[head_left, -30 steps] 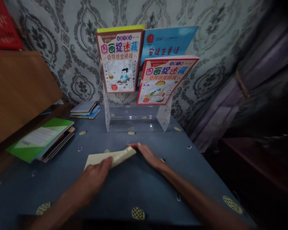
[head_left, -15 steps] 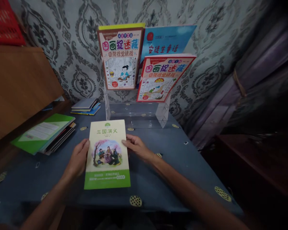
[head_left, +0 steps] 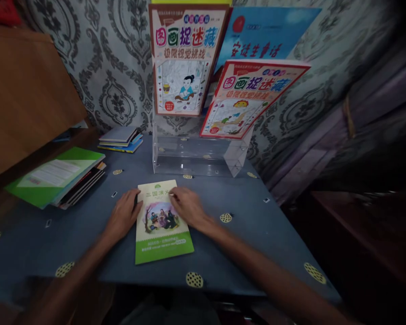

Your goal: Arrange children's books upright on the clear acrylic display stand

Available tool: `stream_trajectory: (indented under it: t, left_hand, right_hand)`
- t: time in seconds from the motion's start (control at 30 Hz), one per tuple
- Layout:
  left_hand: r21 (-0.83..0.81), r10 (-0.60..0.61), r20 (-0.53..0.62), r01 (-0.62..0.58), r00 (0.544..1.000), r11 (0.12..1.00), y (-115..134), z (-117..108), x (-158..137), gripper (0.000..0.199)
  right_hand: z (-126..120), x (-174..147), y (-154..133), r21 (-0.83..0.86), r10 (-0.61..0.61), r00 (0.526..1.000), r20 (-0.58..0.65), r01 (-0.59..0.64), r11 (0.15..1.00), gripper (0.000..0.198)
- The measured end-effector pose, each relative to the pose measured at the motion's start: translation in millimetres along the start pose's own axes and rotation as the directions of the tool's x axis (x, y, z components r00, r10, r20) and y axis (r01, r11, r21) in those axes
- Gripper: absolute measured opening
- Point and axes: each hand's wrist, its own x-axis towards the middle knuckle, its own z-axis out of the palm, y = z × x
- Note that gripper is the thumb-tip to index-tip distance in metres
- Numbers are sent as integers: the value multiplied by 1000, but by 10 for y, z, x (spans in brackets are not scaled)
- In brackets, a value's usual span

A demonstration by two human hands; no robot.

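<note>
The worktop, under a dark blue cloth with pineapple prints, ends at a front edge crossed by both forearms. Just short of that edge sits the green-and-cream paperback of 三国演义, cover up, its green band nearest the wearer; whether it lies flat or is slightly raised is hard to tell. The left hand has its fingers along the book's upper left side; I cannot tell if that grip is closed. The right hand has its grip closed on the upper right edge, fingertips over the cover.

A wide stretch of cloth runs from the right forearm to the worktop's slanting right edge; a narrower one parts the left hand from the green-covered book stack. A strip of cloth lies between the paperback's top and the clear acrylic stand, which bears two 图画捉迷藏 books, one brown-bordered, one red-bordered, and the blue 安徒生童话 book. A small book pile sits left of the stand, before the damask wallpaper.

Half a second ago the paperback was tilted up toward the wearer, held by both sides; now it is lower and flatter, and the right hand reaches further over its cover.
</note>
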Motion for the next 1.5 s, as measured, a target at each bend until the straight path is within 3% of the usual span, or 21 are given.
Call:
stream_trajectory:
  t: [0.1, 0.2, 0.33, 0.57, 0.8, 1.0, 1.13, 1.3, 1.5]
  left_hand:
    - [-10, 11, -9, -11, 1000, 1000, -98, 127, -41, 44]
    - [-13, 32, -26, -33, 999, 999, -176, 154, -81, 49]
    - [47, 65, -40, -63, 997, 997, -202, 142, -85, 45]
    - [154, 64, 0, -63, 998, 986, -188, 151, -88, 45]
    - [210, 156, 65, -166, 986, 963, -105, 105, 36, 42]
    - [133, 303, 355, -369, 884, 920, 253, 244, 460, 55]
    - [97, 325, 410, -395, 852, 914, 344, 351, 622, 60]
    - [109, 351, 411, -427, 841, 897, 370, 362, 537, 62]
    - [32, 449, 489, -529, 748, 848, 590, 289, 233, 56]
  right_hand:
    - [230, 151, -290, 35, -324, 938, 121, 322, 946, 34]
    - [465, 323, -440, 21, -428, 883, 191, 432, 902, 41]
    - [560, 436, -366, -30, -402, 894, 199, 416, 909, 44]
    - [323, 334, 216, -27, -242, 961, 134, 248, 968, 44]
    - [190, 278, 721, 257, -212, 975, 68, 188, 948, 47]
    - [198, 333, 787, 425, -229, 973, 9, 204, 882, 48]
    - [234, 347, 812, 421, -240, 971, -3, 219, 880, 48]
    - [257, 336, 836, 391, -256, 967, -16, 241, 888, 48]
    - [284, 336, 860, 371, -245, 969, -6, 230, 900, 48]
